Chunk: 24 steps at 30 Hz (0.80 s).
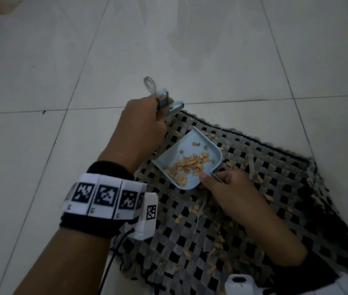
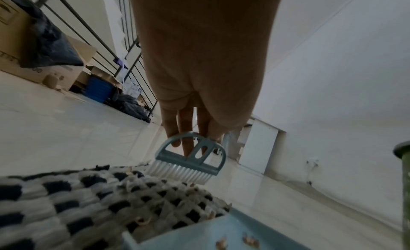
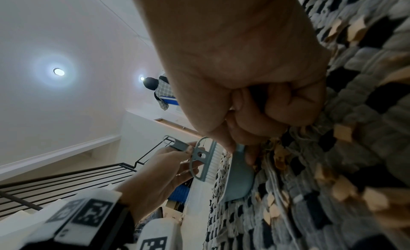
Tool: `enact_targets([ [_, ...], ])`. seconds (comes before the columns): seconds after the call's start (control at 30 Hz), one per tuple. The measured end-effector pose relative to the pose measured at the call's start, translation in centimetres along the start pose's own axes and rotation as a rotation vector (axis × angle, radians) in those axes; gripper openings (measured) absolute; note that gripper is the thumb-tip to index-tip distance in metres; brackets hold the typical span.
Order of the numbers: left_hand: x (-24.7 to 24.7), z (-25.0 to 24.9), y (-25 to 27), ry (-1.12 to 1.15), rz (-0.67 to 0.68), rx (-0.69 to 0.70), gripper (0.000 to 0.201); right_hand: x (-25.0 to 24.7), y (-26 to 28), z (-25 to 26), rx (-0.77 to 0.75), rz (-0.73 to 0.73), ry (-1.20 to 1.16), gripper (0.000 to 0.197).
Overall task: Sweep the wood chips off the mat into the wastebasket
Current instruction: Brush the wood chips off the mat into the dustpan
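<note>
A grey and black woven mat [image 1: 243,241] lies on the tiled floor, with orange wood chips [image 1: 192,211] scattered over it. My right hand [image 1: 224,186] grips the handle of a light blue dustpan [image 1: 209,150], which rests on the mat and holds a pile of chips [image 1: 188,167]. My left hand [image 1: 145,122] holds a small blue brush [image 2: 190,155] by its handle, its white bristles [image 2: 179,173] raised at the mat's far left corner, just above it. No wastebasket shows in the head view.
White floor tiles [image 1: 41,60] surround the mat. A dark green upright object [image 2: 402,192] stands at the right edge of the left wrist view. Cardboard boxes [image 2: 20,48] and a black railing [image 2: 124,69] line the far side. A person [image 3: 160,90] stands in the distance.
</note>
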State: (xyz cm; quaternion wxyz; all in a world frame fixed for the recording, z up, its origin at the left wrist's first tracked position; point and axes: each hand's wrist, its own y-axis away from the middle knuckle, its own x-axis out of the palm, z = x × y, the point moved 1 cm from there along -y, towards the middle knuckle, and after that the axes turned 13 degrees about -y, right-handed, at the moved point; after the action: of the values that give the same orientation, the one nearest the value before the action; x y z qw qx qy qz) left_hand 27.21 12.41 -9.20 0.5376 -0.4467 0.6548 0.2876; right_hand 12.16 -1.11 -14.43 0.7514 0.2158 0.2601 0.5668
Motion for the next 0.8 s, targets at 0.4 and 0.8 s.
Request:
enact_targets([
  [0.4,-2.0,2.2,1.7,0.032,0.063,-0.078,0.024,-0.2,0.6,-0.5,0.024,-0.016,-0.031,0.049],
  [0.8,0.2,2.4,-1.0,-0.050,0.017,-0.157,0.028,-0.7,0.8,-0.6,-0.004,-0.019,0.007,0.056],
])
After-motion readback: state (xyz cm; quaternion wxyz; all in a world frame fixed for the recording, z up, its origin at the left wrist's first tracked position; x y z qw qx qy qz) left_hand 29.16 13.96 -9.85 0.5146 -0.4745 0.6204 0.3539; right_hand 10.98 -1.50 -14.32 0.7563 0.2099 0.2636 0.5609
